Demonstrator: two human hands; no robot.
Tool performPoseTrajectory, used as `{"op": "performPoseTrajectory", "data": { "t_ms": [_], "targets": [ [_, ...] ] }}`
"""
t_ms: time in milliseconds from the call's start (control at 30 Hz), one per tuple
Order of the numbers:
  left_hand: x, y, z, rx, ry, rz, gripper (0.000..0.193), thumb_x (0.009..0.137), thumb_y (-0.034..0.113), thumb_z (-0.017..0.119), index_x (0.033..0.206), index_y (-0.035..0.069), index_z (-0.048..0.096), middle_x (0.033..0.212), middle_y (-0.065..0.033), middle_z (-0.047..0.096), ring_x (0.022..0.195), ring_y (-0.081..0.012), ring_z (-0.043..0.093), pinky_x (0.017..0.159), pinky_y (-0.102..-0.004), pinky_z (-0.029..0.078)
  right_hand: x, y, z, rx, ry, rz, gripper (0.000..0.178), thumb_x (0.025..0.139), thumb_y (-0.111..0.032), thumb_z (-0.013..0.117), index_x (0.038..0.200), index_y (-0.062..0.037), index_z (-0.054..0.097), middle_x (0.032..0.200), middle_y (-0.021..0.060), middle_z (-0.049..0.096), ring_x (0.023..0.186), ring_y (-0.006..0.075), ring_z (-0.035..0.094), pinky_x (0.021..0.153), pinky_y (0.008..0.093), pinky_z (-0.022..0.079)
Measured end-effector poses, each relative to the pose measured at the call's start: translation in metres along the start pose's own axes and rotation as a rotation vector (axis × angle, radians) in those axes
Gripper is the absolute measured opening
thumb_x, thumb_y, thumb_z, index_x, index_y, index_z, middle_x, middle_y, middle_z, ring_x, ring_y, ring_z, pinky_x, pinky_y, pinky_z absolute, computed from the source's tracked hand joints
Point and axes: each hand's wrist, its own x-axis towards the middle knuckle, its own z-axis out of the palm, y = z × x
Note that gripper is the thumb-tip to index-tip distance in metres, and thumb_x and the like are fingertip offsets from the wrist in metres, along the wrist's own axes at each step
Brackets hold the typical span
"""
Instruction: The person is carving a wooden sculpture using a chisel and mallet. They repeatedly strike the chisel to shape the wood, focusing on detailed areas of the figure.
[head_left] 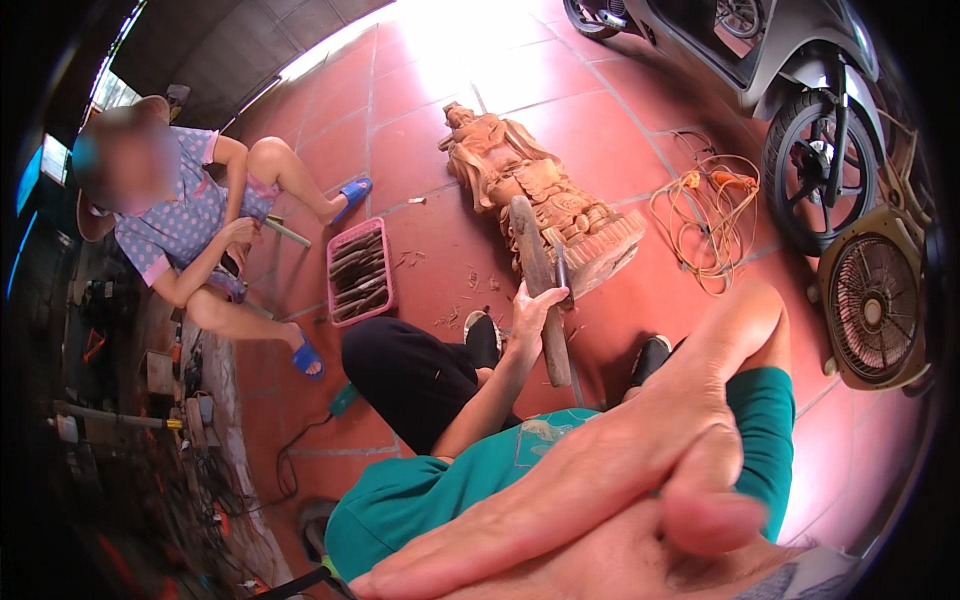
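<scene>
My left hand (535,312) is closed around a long worn wooden bar (540,290), held above the floor in front of my knees. A short dark metal cylinder (562,272) stands up beside the bar at my fingers; its kind is not clear. Just beyond lies a carved wooden statue (525,175), a robed figure on its back, with its base toward me. My right hand (590,490) is raised very close to the camera, its fingers stretched out flat and the thumb apart. It holds nothing that shows.
A pink basket (393,265) of carving tools stands on the left, near a seated person (190,210) in blue slippers. Wood shavings dot the red tiles. An orange cord (710,215), a fan (872,300) and a motorbike (800,110) are at right. A green power tool (344,399) lies by my knee.
</scene>
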Motion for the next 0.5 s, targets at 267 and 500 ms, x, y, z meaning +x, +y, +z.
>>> {"op": "performPoseTrajectory", "data": {
  "t_ms": [267, 500],
  "targets": [
    [-0.003, 0.003, 0.006, 0.028, -0.025, 0.025, 0.044, 0.082, 0.012, 0.077, 0.113, 0.004, 0.047, 0.084, -0.0089, 0.069, 0.066, -0.0219, 0.072, 0.049, -0.0293, 0.049, -0.002, -0.039, -0.008, -0.496, -0.186, -0.021, 0.126, 0.072, -0.088, 0.051, 0.146, 0.0129, 0.033, 0.147, 0.0319, 0.044, 0.135, 0.0508, 0.041, 0.113, 0.0622, 0.032],
    [-0.007, 0.007, 0.010, 0.045, -0.008, 0.032, 0.045, 0.079, 0.011, 0.077, 0.113, 0.003, 0.049, 0.080, -0.0085, 0.067, 0.062, -0.0199, 0.070, 0.049, -0.0283, 0.050, 0.005, -0.060, -0.006, -0.615, -0.233, 0.045, 0.101, 0.092, -0.075, 0.032, 0.142, 0.0124, 0.039, 0.143, 0.0341, 0.046, 0.136, 0.0503, 0.042, 0.110, 0.0595, 0.035]
  ]
}}
